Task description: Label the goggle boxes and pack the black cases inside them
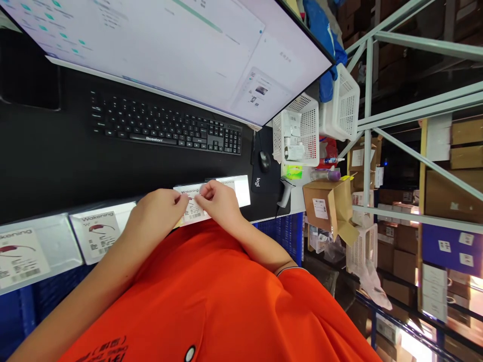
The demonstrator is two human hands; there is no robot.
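At the desk's front edge lies a white package printed "Wakening", with a barcode and a picture on its label. My left hand is over its left end, thumb and fingertips pinched together. From the other side my right hand pinches close by, its fingertips only a little apart from the left ones. What sits in either pinch is too small to make out. A second white package shows partly behind my right hand. To the left, more white packages with the same label line the edge.
Beyond my hands are a black keyboard and a large monitor. On the right are a mouse, a barcode scanner, a white basket with small packets, and an open cardboard box. A phone-like black slab lies far left.
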